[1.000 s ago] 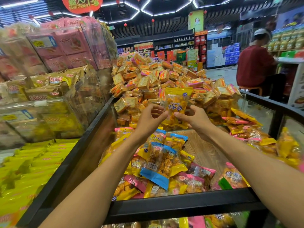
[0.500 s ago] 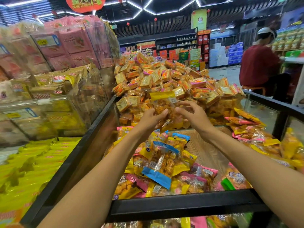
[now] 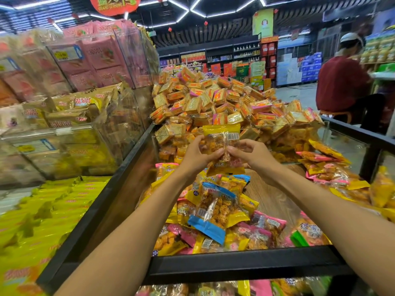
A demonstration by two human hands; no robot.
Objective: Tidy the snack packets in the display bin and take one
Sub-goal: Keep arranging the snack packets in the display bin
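Hands: your left hand (image 3: 197, 155) and right hand (image 3: 253, 155) both pinch one yellow snack packet (image 3: 222, 146) | grip: holding it | position: raised above display bin (image 3: 245, 265), over loose packets (image 3: 213, 208).

yellow packet (image 3: 222, 144) flipped, barcode side now showing

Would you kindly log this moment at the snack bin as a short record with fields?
setting: shop aisle, black-framed display bin with a wooden floor
held item: yellow snack packet, barcode side toward the camera, lifted above the bin
left hand: grips the packet's left side
right hand: grips the packet's right side
bin contents: loose packets, a blue-ended packet on top of the near heap
behind: heap of square orange packs
bystander: person in a red top, far right
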